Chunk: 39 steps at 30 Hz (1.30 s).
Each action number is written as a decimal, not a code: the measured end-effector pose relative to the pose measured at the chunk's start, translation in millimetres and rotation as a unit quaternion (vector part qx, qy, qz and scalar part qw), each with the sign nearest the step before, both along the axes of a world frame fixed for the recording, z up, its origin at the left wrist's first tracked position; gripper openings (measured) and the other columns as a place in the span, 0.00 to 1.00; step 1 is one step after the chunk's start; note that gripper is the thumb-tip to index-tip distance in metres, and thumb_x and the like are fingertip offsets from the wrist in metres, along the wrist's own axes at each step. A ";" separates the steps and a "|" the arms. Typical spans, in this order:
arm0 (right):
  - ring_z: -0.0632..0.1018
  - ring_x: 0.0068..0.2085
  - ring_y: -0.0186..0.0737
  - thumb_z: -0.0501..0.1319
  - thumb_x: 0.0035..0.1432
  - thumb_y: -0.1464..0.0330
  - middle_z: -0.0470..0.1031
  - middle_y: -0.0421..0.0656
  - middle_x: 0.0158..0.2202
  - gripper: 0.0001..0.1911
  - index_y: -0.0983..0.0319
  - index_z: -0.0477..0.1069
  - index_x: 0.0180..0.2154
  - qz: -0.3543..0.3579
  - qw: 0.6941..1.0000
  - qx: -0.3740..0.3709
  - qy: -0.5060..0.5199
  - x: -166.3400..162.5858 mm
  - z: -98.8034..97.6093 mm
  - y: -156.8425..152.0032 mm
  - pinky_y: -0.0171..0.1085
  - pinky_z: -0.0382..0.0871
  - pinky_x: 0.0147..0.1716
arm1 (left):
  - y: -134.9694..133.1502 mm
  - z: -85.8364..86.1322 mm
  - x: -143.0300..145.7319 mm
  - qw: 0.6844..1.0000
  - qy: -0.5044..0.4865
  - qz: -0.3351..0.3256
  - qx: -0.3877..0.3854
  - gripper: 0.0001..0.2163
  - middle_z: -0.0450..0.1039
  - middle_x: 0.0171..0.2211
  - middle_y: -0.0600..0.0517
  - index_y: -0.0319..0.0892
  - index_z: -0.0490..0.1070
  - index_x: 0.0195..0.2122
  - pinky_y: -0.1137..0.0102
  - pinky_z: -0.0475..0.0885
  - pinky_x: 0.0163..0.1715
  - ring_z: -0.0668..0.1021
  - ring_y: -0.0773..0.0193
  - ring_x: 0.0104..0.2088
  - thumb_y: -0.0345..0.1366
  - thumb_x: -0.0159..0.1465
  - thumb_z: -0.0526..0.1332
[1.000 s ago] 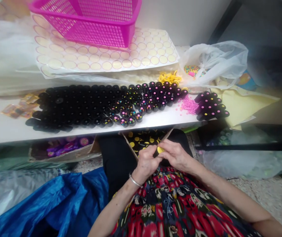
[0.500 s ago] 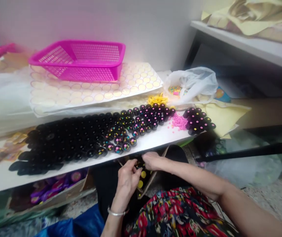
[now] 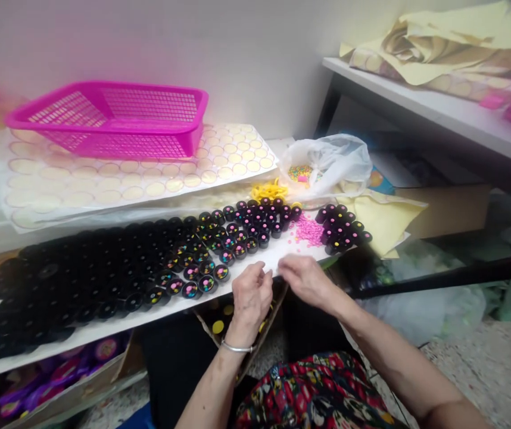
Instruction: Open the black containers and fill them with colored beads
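Note:
My left hand, with a bracelet at the wrist, is at the table's front edge, its fingers curled inward. Close to its right, my right hand is also closed, thumb and fingers pressed together; whatever either hand holds is hidden. Beyond the hands are small pink pieces in a loose heap. Rows of small black cups cover the table's left, several with coloured bits inside. A smaller group of black cups stands right of the heap. Below my left hand, an open carton contains yellow-topped pieces.
A pink basket rests on sheets of round yellow labels. Behind the heap are yellow strips and a clear bag of coloured bits. A raised white shelf is at right; purple packages sit beneath the table.
Both hands have risen from the carton to the table's edge. They are somewhat farther right, with fingers still closed. The view has turned slightly right.

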State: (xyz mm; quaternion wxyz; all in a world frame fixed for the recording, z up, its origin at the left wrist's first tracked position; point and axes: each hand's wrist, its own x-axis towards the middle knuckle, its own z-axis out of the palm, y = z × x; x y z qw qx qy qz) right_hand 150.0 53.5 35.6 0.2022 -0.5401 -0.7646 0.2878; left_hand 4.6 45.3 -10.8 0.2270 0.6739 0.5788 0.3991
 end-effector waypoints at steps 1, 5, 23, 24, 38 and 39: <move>0.71 0.32 0.35 0.51 0.58 0.71 0.72 0.43 0.30 0.11 0.64 0.71 0.33 -0.055 0.997 0.048 0.000 3.0 -2.3 8.5 0.32 0.63 0.33 | -1.6 -1.6 2.8 1.000 -0.016 0.004 -0.019 0.06 0.66 0.21 0.56 0.40 0.72 0.32 0.76 0.63 0.23 0.67 0.72 0.20 0.35 0.58 0.57; 0.71 0.34 0.37 0.54 0.56 0.68 0.71 0.43 0.34 0.10 0.62 0.69 0.40 -0.099 0.986 0.130 -0.018 -6.6 -19.5 39.4 0.33 0.61 0.33 | -8.8 -5.6 5.5 0.997 -0.054 0.023 -0.054 0.06 0.67 0.22 0.56 0.40 0.72 0.30 0.75 0.64 0.25 0.68 0.71 0.21 0.36 0.57 0.58; 0.68 0.24 0.32 0.57 0.50 0.66 0.67 0.36 0.22 0.06 0.60 0.68 0.33 -0.118 0.992 -0.010 0.044 -17.3 -24.6 18.0 0.30 0.57 0.25 | 1.2 -11.9 8.8 0.989 -0.092 0.075 -0.091 0.16 0.69 0.34 0.53 0.40 0.69 0.43 0.77 0.64 0.21 0.67 0.75 0.19 0.33 0.53 0.58; 0.67 0.25 0.32 0.57 0.51 0.66 0.66 0.36 0.22 0.06 0.60 0.68 0.33 -0.099 0.994 -0.016 0.051 -14.6 -23.2 14.3 0.30 0.57 0.25 | 1.6 -12.9 9.2 0.990 -0.093 0.066 -0.083 0.16 0.69 0.34 0.53 0.40 0.69 0.44 0.77 0.64 0.21 0.66 0.75 0.19 0.32 0.53 0.58; 0.68 0.30 0.35 0.50 0.59 0.71 0.69 0.44 0.32 0.11 0.63 0.71 0.31 -0.240 0.947 0.124 -0.175 24.6 -45.6 5.0 0.34 0.52 0.26 | 10.1 -18.9 8.1 0.999 -0.034 0.027 -0.023 0.15 0.67 0.32 0.55 0.42 0.68 0.40 0.75 0.64 0.24 0.66 0.73 0.22 0.34 0.49 0.64; 0.68 0.30 0.34 0.51 0.59 0.71 0.69 0.44 0.32 0.11 0.62 0.71 0.31 -0.242 0.945 0.119 -0.185 24.0 -46.3 5.6 0.34 0.51 0.25 | 9.8 -17.9 7.9 0.999 -0.026 0.021 -0.021 0.15 0.67 0.32 0.55 0.42 0.68 0.39 0.75 0.65 0.25 0.67 0.72 0.23 0.33 0.49 0.64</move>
